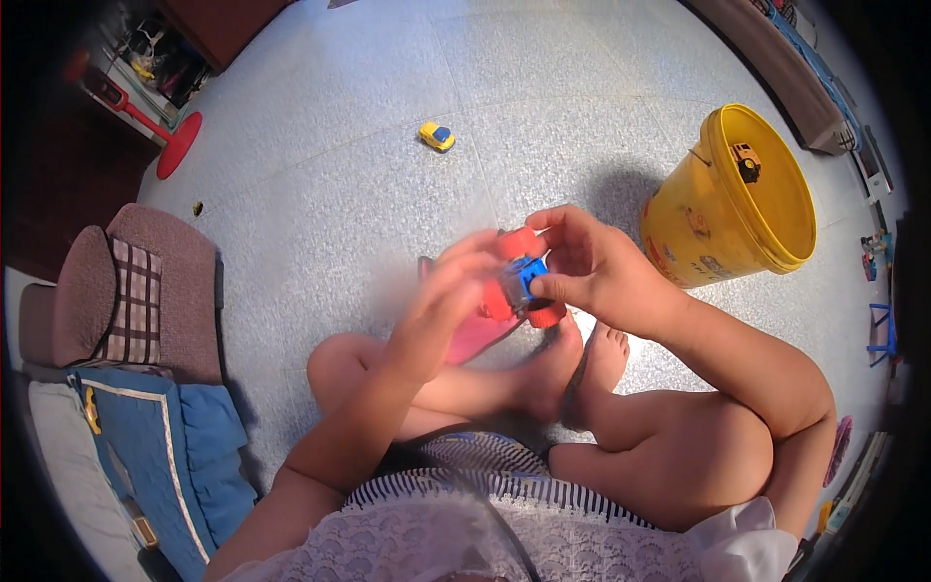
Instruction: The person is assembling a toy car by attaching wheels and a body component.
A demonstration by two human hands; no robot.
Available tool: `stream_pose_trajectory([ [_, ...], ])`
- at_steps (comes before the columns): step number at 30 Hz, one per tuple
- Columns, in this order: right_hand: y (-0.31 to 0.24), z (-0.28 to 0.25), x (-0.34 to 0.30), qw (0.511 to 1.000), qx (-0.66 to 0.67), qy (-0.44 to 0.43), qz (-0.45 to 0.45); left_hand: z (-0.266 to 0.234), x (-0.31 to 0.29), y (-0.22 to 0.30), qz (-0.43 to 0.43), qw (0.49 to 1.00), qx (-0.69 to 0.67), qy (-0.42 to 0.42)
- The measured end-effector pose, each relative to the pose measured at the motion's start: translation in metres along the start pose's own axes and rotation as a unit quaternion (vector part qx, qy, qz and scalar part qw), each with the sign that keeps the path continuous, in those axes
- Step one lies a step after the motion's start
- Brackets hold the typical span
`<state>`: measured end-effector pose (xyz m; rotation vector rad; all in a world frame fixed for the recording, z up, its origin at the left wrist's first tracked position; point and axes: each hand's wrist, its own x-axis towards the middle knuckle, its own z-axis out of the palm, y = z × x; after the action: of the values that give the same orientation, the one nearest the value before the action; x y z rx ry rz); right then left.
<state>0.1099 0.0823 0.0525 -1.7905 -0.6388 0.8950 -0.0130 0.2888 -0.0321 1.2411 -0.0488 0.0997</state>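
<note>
Left of the yellow bucket (679, 209), the right hand (609, 274) grasps the red-wheeled blue toy car (529, 274), best steadied by its body; whether the blurred left hand (441, 306) grips too, I cannot tell.

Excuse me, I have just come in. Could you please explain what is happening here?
A person sits on the floor, holding a blue toy vehicle with red wheels. The right hand grips it; the left hand, blurred, is close by, perhaps touching. A yellow bucket stands to the right, with a small toy inside. A yellow toy car rests ahead.
</note>
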Motion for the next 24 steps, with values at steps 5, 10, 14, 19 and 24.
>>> stream_pose_trajectory([
  [5, -0.007, 0.002, -0.003, 0.999, -0.012, 0.020, -0.047, 0.030, 0.015, 0.022, -0.134, 0.988, -0.003, 0.075],
  [10, -0.007, 0.002, -0.001, 0.995, 0.076, 0.036, -0.045, 0.032, 0.022, 0.028, -0.152, 0.979, -0.125, 0.048],
  [14, -0.005, -0.001, -0.001, 0.992, 0.121, 0.024, -0.033, 0.042, 0.023, 0.038, -0.148, 0.965, -0.213, 0.030],
  [19, 0.002, -0.006, 0.003, 0.990, 0.136, 0.008, -0.042, 0.040, 0.024, 0.036, -0.168, 0.962, -0.210, 0.043],
  [24, -0.004, -0.006, 0.000, 0.986, 0.169, 0.008, -0.015, 0.046, 0.025, 0.040, -0.197, 0.945, -0.245, 0.085],
])
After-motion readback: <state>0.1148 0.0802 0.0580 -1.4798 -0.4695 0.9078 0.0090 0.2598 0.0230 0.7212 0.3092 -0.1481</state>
